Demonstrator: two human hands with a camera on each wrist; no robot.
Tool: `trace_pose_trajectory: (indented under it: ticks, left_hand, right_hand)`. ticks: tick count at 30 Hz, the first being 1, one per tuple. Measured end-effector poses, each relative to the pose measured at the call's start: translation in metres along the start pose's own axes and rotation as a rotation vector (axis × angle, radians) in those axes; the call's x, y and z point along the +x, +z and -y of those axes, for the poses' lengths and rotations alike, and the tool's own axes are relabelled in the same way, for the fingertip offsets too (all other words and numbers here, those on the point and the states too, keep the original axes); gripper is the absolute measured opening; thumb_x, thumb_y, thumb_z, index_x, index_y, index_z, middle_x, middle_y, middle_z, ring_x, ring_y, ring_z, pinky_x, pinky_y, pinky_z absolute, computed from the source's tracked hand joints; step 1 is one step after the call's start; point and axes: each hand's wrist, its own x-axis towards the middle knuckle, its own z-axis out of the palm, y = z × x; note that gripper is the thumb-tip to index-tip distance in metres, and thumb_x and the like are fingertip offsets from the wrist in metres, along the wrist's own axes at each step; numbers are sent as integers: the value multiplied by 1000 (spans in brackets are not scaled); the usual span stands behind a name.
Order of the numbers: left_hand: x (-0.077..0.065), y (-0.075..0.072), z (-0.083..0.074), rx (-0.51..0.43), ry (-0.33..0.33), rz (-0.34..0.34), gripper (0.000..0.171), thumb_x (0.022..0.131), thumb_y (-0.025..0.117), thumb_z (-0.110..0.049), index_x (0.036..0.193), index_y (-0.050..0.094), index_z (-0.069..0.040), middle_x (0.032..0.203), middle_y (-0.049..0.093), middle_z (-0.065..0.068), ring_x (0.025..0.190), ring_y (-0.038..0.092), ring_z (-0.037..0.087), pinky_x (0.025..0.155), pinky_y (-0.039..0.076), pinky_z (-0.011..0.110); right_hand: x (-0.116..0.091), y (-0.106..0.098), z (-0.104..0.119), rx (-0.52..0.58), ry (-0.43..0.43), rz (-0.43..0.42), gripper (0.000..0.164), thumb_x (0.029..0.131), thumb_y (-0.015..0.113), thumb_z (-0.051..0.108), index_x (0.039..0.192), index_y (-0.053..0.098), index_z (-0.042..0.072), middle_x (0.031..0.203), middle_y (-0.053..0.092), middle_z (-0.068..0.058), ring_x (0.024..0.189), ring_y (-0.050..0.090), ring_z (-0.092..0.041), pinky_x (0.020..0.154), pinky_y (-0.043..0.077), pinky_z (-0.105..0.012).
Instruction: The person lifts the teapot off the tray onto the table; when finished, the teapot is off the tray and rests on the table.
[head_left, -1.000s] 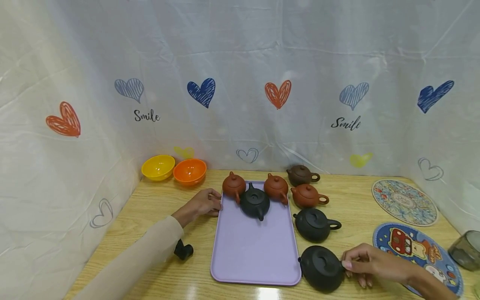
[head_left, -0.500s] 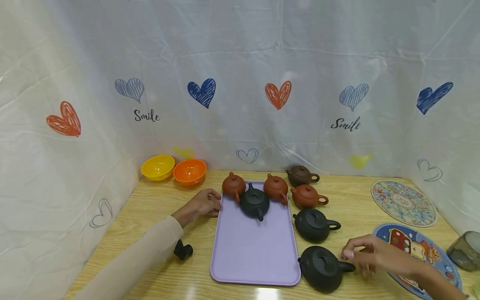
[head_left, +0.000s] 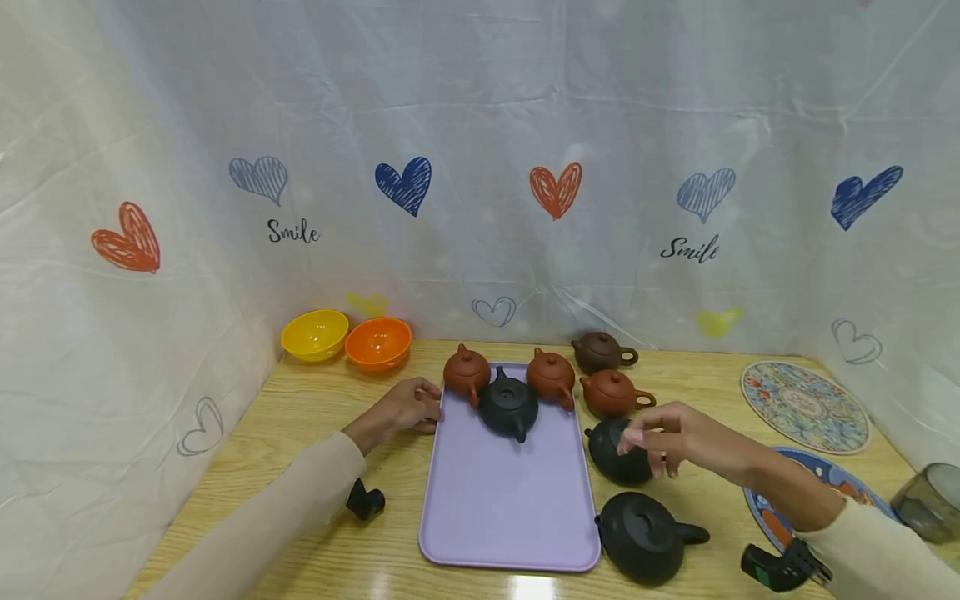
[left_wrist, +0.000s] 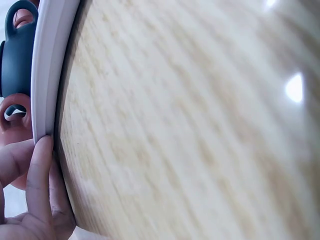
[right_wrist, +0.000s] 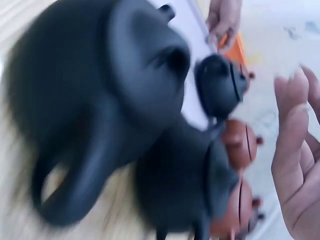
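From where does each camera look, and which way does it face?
Head: worn on the head, looking forward and down at the tray and teapots; left hand, right hand and sleeves show.
Left wrist: on that wrist, looking along the tray's edge and the table; part of the left hand shows.
Right wrist: on that wrist, looking across the teapots toward the tray; the right hand shows at right, the left hand at top.
Head and right wrist share both hands and the orange bowl.

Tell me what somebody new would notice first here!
Probably the purple tray in the middle of the table, with three teapots at its far end. Then maybe the right hand, hovering over the row of teapots beside the tray. Colourful hearts stand out on the white sheet behind.
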Motion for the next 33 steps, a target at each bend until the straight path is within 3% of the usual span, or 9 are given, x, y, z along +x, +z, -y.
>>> trace_pose_trajectory:
  ticks: [4,9,17,25,33]
  left_hand:
    - [0,0,0,-2,-1,-11,37,88,69,3,122,54,4,105,61,17,81,65,19,76,62,34]
    - [0,1,1,1,-4,-13,37,89,68,3,123,54,3,106,61,17,82,65,19,76,62,33]
    - [-1,-1,0,3,-18,-10,36,90,67,2,123,54,2,105,60,16,82,65,19,76,62,32]
    - [-1,0,-1,8,-24,-7,37,89,69,2,123,54,2,104,61,15,82,65,19,76,62,31]
    - [-1,0,-3,4,-22,-13,38,88,69,3,122,54,3,104,61,16,82,66,19,76,62,32]
  right_hand:
    - [35,9,10,37,41,-46,34,105,52,27,112,68,-2,94,65,-13,67,62,-16,59,56,-34]
    - [74,23,15,63,96,-83,34,100,60,31,107,70,-1,104,66,-17,66,60,-15,58,53,-29]
    - [120,41,9,95,259,-190,31,94,68,35,101,73,5,102,70,-11,62,59,-14,55,50,-25]
    - [137,50,7,35,377,-222,29,93,70,36,104,76,10,99,73,-6,60,60,-12,52,49,-22]
    - [143,58,11,-38,420,-207,31,88,77,38,95,78,8,88,72,-4,57,58,-14,50,48,-24]
